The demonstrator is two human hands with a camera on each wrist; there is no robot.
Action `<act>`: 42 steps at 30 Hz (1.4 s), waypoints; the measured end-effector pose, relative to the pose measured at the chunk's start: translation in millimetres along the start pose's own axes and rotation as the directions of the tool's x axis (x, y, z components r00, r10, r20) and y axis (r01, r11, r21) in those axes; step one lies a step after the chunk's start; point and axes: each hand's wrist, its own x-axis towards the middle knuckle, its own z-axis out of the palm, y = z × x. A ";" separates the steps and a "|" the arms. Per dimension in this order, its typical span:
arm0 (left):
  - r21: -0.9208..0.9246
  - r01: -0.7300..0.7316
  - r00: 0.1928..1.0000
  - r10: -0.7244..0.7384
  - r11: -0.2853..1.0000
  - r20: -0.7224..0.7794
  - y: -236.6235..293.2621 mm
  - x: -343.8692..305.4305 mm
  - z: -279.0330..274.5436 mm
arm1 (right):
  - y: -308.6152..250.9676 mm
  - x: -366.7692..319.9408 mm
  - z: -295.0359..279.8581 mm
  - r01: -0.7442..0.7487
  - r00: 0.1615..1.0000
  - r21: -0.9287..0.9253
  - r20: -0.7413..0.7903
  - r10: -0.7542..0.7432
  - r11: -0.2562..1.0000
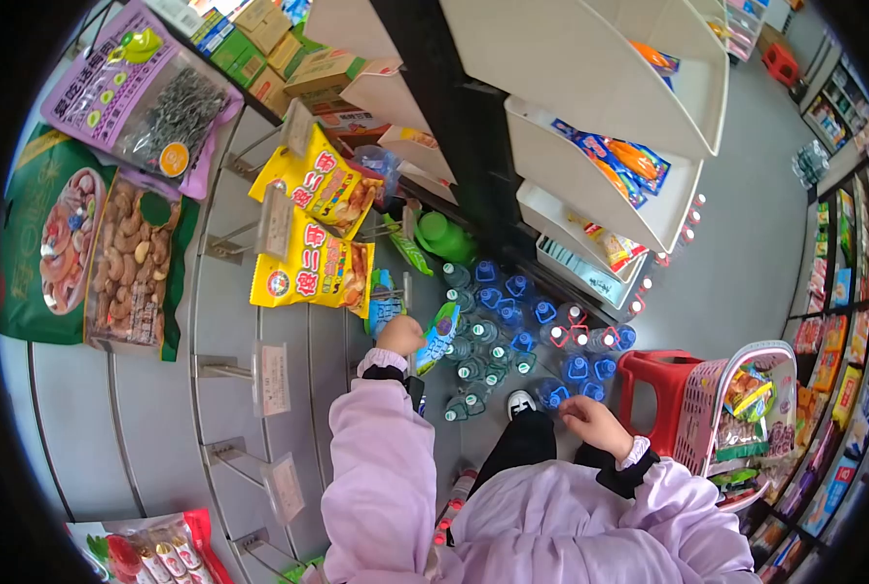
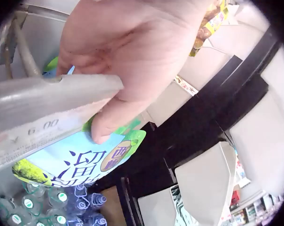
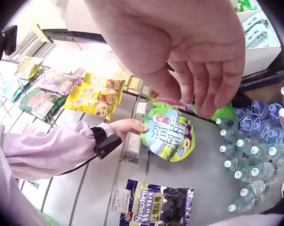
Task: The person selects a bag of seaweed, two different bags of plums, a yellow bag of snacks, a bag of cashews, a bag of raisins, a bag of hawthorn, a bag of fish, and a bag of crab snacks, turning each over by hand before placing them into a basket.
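Note:
My left hand (image 1: 400,335) grips the upper edge of a light blue and green plum snack bag (image 1: 441,337) at the wall rack. In the left wrist view, the thumb of that hand (image 2: 132,54) presses on the bag's front (image 2: 81,160), beside a plastic price tag (image 2: 33,127) on a hook. The right wrist view shows the bag's face (image 3: 168,133), with plums printed on it. My right hand (image 1: 598,425) hovers before my body with loosely bent fingers, holding nothing. Another blue bag (image 1: 384,300) hangs just behind the left hand.
Yellow snack bags (image 1: 313,263) hang farther along the rack. Water bottles (image 1: 483,355) crowd the floor below. A red stool (image 1: 649,389) stands at right beside a pink basket (image 1: 702,419) of snacks. White shelf bins (image 1: 590,185) rise ahead. A dark plum bag (image 3: 163,205) hangs nearby.

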 end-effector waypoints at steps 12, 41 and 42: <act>-0.006 -0.537 0.844 0.537 0.844 0.004 109.5 -35.6 -2.5 | 27.6 -20.2 -15.3 0.061 0.984 -0.108 -0.159 -0.078 0.992; -0.695 0.402 0.489 0.502 0.596 0.713 466.8 -180.3 343.1 | 127.9 -398.4 -193.7 0.258 0.489 0.674 -0.709 0.509 0.692; -0.683 0.409 0.498 0.480 0.605 0.723 469.5 -182.3 349.0 | 131.8 -401.4 -200.2 0.199 0.481 0.650 -0.717 0.505 0.733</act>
